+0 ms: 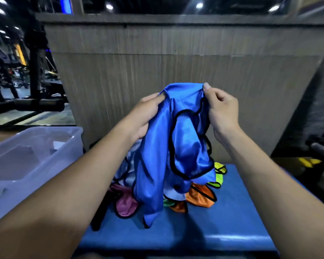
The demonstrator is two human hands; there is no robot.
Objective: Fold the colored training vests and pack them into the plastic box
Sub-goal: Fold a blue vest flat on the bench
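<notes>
The blue vest (176, 146), slick and limp, hangs pinched at its top edge by left hand (146, 116) and right hand (223, 111), best gripped at the trim.

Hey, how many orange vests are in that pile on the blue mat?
2 orange patches show: the larger orange vest at the pile's right, the smaller orange piece just left, nearer the camera. They may be one vest; the blue vest may hide more.

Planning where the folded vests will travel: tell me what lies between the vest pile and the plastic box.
In the head view, only the person's left forearm crosses between the pile and the box; below it a dark gap shows beside the blue pad.
</notes>
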